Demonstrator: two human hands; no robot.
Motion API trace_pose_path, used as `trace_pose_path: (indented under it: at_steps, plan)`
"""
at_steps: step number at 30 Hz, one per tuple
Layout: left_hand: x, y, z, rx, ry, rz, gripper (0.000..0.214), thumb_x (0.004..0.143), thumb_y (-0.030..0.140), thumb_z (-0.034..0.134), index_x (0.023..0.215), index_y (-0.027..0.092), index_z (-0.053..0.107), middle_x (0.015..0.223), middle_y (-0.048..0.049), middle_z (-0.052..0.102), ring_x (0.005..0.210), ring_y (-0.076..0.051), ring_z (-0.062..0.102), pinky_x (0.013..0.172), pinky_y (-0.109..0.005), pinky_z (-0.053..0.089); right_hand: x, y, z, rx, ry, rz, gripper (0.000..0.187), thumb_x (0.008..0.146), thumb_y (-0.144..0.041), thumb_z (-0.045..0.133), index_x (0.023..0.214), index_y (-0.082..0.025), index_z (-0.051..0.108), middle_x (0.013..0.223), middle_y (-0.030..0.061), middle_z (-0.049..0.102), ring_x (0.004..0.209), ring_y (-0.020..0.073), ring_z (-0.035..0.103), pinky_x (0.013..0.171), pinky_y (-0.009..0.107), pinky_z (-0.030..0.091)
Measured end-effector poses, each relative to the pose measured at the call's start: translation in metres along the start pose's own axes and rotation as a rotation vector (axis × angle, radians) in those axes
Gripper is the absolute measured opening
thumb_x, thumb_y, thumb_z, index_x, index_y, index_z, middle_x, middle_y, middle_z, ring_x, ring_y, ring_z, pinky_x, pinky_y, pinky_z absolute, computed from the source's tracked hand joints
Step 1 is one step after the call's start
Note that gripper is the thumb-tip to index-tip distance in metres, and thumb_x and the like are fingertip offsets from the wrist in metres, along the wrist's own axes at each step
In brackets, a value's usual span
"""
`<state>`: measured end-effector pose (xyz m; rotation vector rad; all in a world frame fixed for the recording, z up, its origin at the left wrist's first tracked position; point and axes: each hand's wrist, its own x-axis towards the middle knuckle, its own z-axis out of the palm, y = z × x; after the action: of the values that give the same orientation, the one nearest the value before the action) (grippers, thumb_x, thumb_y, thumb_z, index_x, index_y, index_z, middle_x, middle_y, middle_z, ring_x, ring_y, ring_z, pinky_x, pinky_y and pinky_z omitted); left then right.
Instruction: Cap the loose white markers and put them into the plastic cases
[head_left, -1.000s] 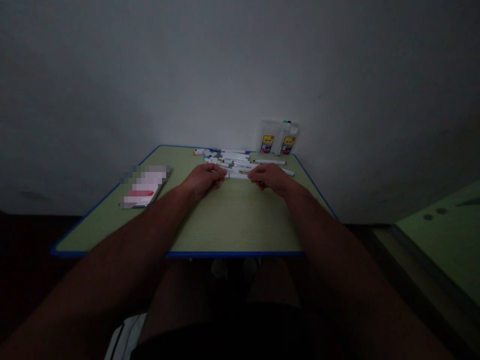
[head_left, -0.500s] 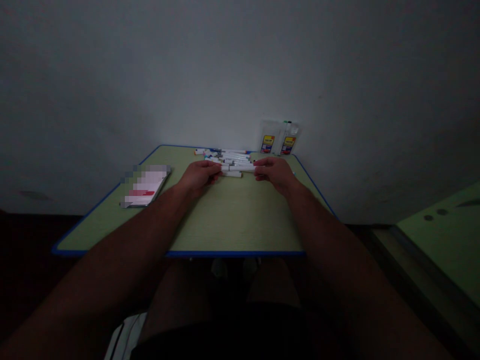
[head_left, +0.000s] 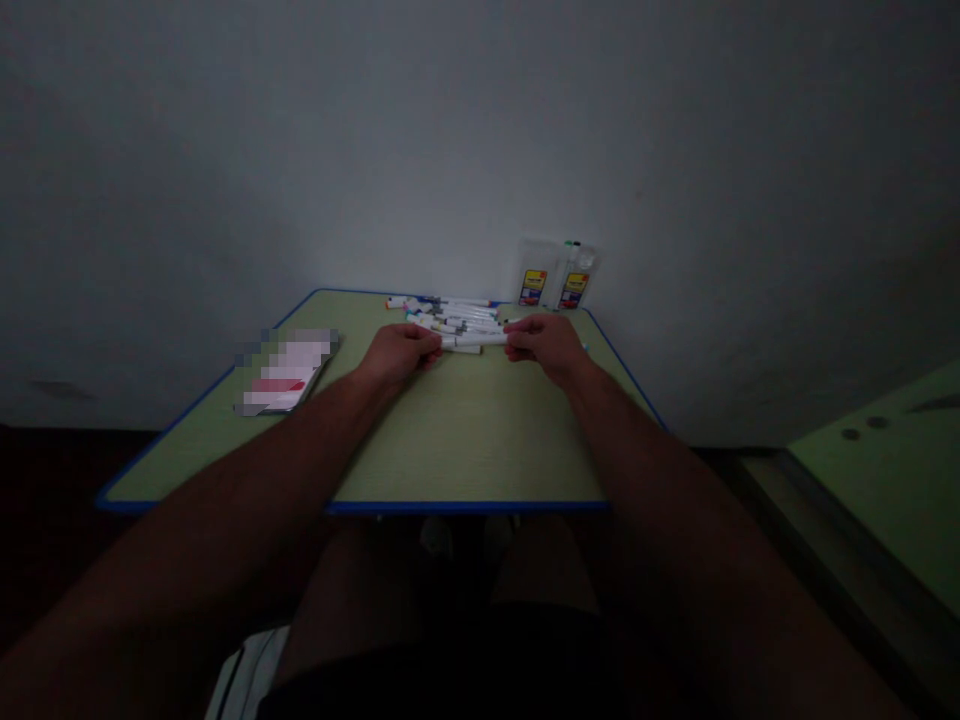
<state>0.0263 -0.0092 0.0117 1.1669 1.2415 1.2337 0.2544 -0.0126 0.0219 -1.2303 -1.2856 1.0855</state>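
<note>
Marker [head_left: 484, 340] spans the centre of the head view, level between the hands: the left hand [head_left: 401, 350] has its grip pinched on the left end, the right hand [head_left: 549, 345] on the right end. Other markers [head_left: 471, 313] lie just above on the counter [head_left: 465, 440]; cases [head_left: 534, 288] stand upper right, and a pixelated object [head_left: 289, 370] lies at left.

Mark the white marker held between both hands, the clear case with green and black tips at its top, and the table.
White marker [head_left: 481, 340]: head view, middle of its barrel.
Clear case [head_left: 574, 288]: head view, printed label on its front.
Table [head_left: 465, 430]: head view, bare part of its top.
</note>
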Motion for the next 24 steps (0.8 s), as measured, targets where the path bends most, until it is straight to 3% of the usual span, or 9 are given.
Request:
trace_pose_path:
  at_steps: [8, 17, 24]
  plan:
    - [0.000, 0.000, 0.003, -0.009, -0.004, 0.072, 0.016, 0.077, 0.008, 0.068, 0.063, 0.012, 0.064, 0.055, -0.0013, 0.061, 0.046, -0.008, 0.049, 0.048, -0.022, 0.039, -0.002, -0.004, 0.003, -0.008, 0.031, -0.057, 0.010, 0.074, -0.009, 0.075, 0.078, -0.013, 0.067, 0.063, 0.0002, 0.065, 0.055, 0.0101, 0.062, 0.060, 0.026, 0.060]
    - [0.005, -0.010, 0.005, -0.076, -0.041, 0.036, 0.009, 0.073, 0.007, 0.071, 0.072, 0.013, 0.064, 0.062, -0.0022, 0.064, 0.048, -0.009, 0.053, 0.050, -0.022, 0.044, -0.003, -0.001, 0.008, 0.123, -0.034, -0.168, 0.032, 0.066, -0.014, 0.081, 0.090, -0.018, 0.060, 0.091, 0.0010, 0.071, 0.072, 0.0106, 0.067, 0.071, 0.027, 0.061]
    - [0.005, -0.010, 0.006, -0.077, -0.026, 0.029, 0.010, 0.074, 0.005, 0.068, 0.075, 0.014, 0.064, 0.062, -0.0013, 0.064, 0.049, -0.010, 0.054, 0.051, -0.023, 0.045, 0.003, 0.008, 0.007, 0.145, -0.089, -0.273, 0.034, 0.060, -0.024, 0.087, 0.087, -0.018, 0.067, 0.083, 0.0003, 0.070, 0.066, 0.0115, 0.066, 0.067, 0.030, 0.063]
